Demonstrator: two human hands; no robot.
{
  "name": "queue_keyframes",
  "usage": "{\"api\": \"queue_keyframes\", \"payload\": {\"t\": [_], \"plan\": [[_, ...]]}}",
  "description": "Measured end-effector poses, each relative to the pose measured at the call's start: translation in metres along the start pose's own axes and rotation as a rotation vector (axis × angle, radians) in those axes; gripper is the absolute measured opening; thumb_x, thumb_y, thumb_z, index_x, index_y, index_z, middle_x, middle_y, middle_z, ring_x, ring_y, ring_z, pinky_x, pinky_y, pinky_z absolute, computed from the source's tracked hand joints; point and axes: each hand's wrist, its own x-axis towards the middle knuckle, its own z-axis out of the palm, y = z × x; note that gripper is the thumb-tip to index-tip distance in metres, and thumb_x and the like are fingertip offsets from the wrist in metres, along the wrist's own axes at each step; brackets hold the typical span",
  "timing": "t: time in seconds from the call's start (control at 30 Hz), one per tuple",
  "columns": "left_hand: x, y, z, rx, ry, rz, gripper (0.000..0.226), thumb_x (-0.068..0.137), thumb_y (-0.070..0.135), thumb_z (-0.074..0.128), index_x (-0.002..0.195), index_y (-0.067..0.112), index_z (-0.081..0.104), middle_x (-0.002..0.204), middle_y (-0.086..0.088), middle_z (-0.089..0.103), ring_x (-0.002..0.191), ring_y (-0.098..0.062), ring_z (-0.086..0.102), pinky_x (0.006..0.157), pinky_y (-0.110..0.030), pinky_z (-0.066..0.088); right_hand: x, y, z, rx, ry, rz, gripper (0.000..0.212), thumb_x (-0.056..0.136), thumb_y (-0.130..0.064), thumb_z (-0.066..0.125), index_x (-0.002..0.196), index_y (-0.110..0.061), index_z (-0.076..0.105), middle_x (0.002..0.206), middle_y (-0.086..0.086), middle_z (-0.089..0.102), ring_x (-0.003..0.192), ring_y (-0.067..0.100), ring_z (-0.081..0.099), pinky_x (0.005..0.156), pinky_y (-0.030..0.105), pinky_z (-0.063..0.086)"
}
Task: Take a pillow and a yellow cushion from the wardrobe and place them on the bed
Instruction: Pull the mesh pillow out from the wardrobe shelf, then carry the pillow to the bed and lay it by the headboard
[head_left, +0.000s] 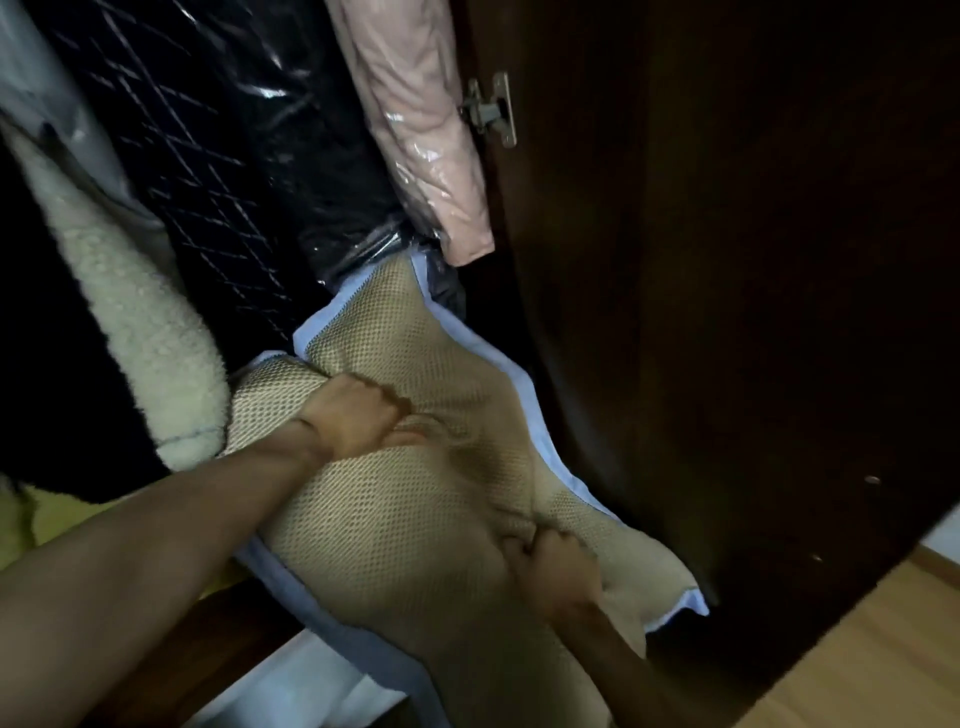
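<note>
- Gripping the pillow (395, 499), both hands are fisted into its tan mesh cover, which has a pale blue border.
- Left hand (353, 415) bunches the fabric near the upper corner; right hand (558, 571) clenches a fold lower down, toward the dark wardrobe door (727, 312).
- Beyond the left fist hang plastic-wrapped clothes (228, 171) and a cream fleece garment (140, 332).
- Under the left forearm a strip of yellow fabric (57, 519) shows; what it is, I cannot tell.

A pink garment (415, 124) in clear plastic hangs just beside a black quilted one (223, 156), also wrapped. A cream fleece piece (150, 343) hangs left of them. A metal hinge (491, 110) sits on the dark door (727, 260), above the wooden floor (878, 660).
</note>
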Motion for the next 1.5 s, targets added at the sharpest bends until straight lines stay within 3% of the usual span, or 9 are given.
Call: {"api": "queue_keyframes", "payload": {"t": [0.2, 0.33, 0.5, 0.73, 0.93, 1.03, 1.13, 1.33, 1.5], "plan": [[-0.038, 0.044, -0.094, 0.086, 0.041, -0.023, 0.079, 0.088, 0.079, 0.006, 0.092, 0.024, 0.061, 0.076, 0.006, 0.068, 0.062, -0.017, 0.063, 0.056, -0.032, 0.037, -0.067, 0.004, -0.060, -0.112, 0.064, -0.060, 0.050, 0.079, -0.062, 0.034, 0.052, -0.023, 0.051, 0.058, -0.008, 0.056, 0.062, 0.012, 0.056, 0.065, 0.031, 0.039], [-0.083, 0.067, -0.154, 0.138, 0.124, -0.064, 0.077, 0.089, 0.077, 0.006, 0.091, 0.024, 0.061, 0.067, 0.007, 0.064, 0.046, -0.014, 0.040, 0.050, -0.029, 0.034, -0.113, 0.000, -0.102, -0.185, 0.136, -0.110, 0.048, 0.076, -0.062, 0.034, 0.052, -0.023, 0.050, 0.058, -0.008, 0.056, 0.058, 0.011, 0.054, 0.060, 0.030, 0.042], [-0.142, 0.070, -0.220, 0.194, 0.205, -0.116, 0.070, 0.093, 0.075, 0.014, 0.090, 0.022, 0.060, 0.068, 0.005, 0.067, 0.054, -0.019, 0.062, 0.051, -0.030, 0.033, -0.143, -0.023, -0.136, -0.192, 0.212, -0.230, 0.045, 0.078, -0.060, 0.038, 0.056, -0.023, 0.049, 0.054, -0.006, 0.052, 0.049, 0.007, 0.048, 0.051, 0.029, 0.040], [-0.217, 0.078, -0.314, 0.346, 0.225, -0.267, 0.057, 0.094, 0.071, 0.032, 0.077, 0.023, 0.058, 0.059, 0.007, 0.064, 0.048, -0.018, 0.060, 0.049, -0.028, 0.023, -0.144, -0.074, -0.169, -0.094, 0.181, -0.551, 0.043, 0.089, -0.048, 0.050, 0.059, -0.018, 0.054, 0.055, -0.004, 0.055, 0.053, 0.012, 0.055, 0.051, 0.032, 0.043], [-0.282, 0.105, -0.358, 0.365, 0.089, -0.542, 0.058, 0.094, 0.071, 0.032, 0.075, 0.020, 0.052, 0.055, 0.003, 0.062, 0.044, -0.023, 0.058, 0.048, -0.026, 0.025, -0.150, -0.114, -0.190, -0.118, 0.085, -0.810, 0.030, 0.088, -0.041, 0.054, 0.072, -0.017, 0.058, 0.063, -0.004, 0.060, 0.060, 0.014, 0.058, 0.056, 0.031, 0.044], [-0.307, 0.128, -0.380, 0.372, -0.012, -0.671, 0.064, 0.092, 0.074, 0.024, 0.083, 0.020, 0.056, 0.065, -0.002, 0.068, 0.056, -0.026, 0.065, 0.052, -0.029, 0.034, -0.159, -0.134, -0.190, -0.179, 0.139, -0.952, 0.036, 0.082, -0.053, 0.043, 0.072, -0.021, 0.057, 0.057, -0.008, 0.052, 0.051, 0.011, 0.049, 0.046, 0.024, 0.028], [-0.331, 0.167, -0.411, 0.384, -0.204, -0.826, 0.070, 0.088, 0.075, 0.018, 0.092, 0.018, 0.058, 0.068, -0.003, 0.066, 0.058, -0.027, 0.064, 0.058, -0.033, 0.042, -0.178, -0.155, -0.179, -0.215, 0.055, -1.089, 0.041, 0.074, -0.059, 0.034, 0.070, -0.023, 0.054, 0.065, -0.001, 0.059, 0.060, 0.024, 0.056, 0.053, 0.031, 0.036], [-0.382, 0.232, -0.468, 0.450, -0.424, -0.966, 0.066, 0.093, 0.074, 0.021, 0.095, 0.016, 0.054, 0.068, -0.001, 0.061, 0.054, -0.025, 0.052, 0.058, -0.034, 0.045, -0.242, -0.180, -0.149, 0.013, -0.023, -1.300, 0.039, 0.073, -0.054, 0.040, 0.053, -0.020, 0.042, 0.052, 0.002, 0.052, 0.051, 0.029, 0.053, 0.051, 0.031, 0.036], [-0.462, 0.295, -0.532, 0.571, -0.541, -1.092, 0.062, 0.093, 0.074, 0.027, 0.084, 0.018, 0.053, 0.050, -0.004, 0.052, 0.045, -0.027, 0.055, 0.054, -0.033, 0.038, -0.342, -0.202, -0.132, 0.224, -0.187, -1.566, 0.032, 0.077, -0.042, 0.052, 0.069, -0.013, 0.061, 0.056, 0.007, 0.059, 0.053, 0.033, 0.058, 0.049, 0.033, 0.038]]}}
